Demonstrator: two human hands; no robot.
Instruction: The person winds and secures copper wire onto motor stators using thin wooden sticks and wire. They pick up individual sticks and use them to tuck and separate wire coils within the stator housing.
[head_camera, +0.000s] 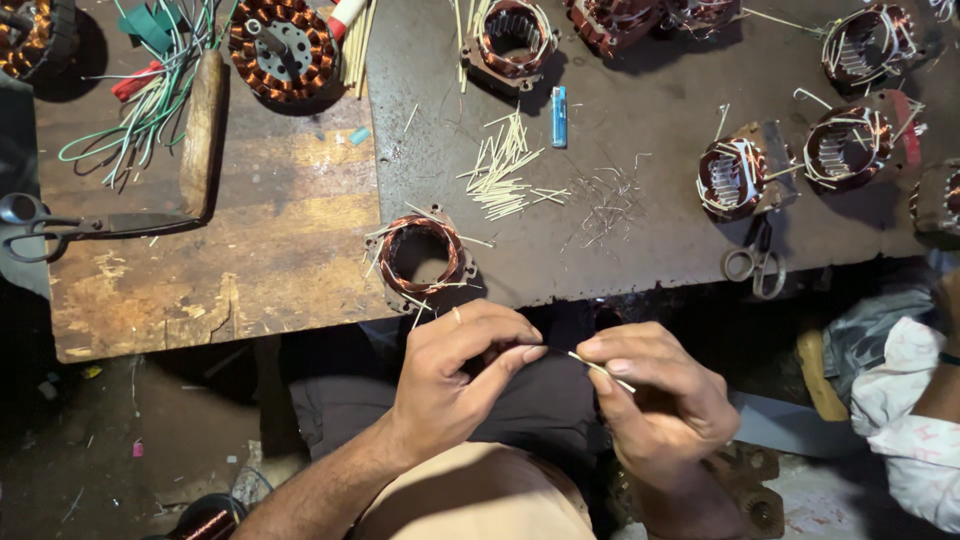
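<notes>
My left hand (455, 375) curls, thumb and forefinger pressed together just left of the thin pale stick (600, 371); my right hand (655, 400) pinches that stick between thumb and fingers. Just above the grip, the copper-wound stator (420, 255) sits at the bench (640, 255) edge

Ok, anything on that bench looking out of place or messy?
Yes: pale sticks lie scattered loose on the dark metal sheet, with thin wire offcuts strewn beside them. The nearest stator sits right at the bench edge.
</notes>
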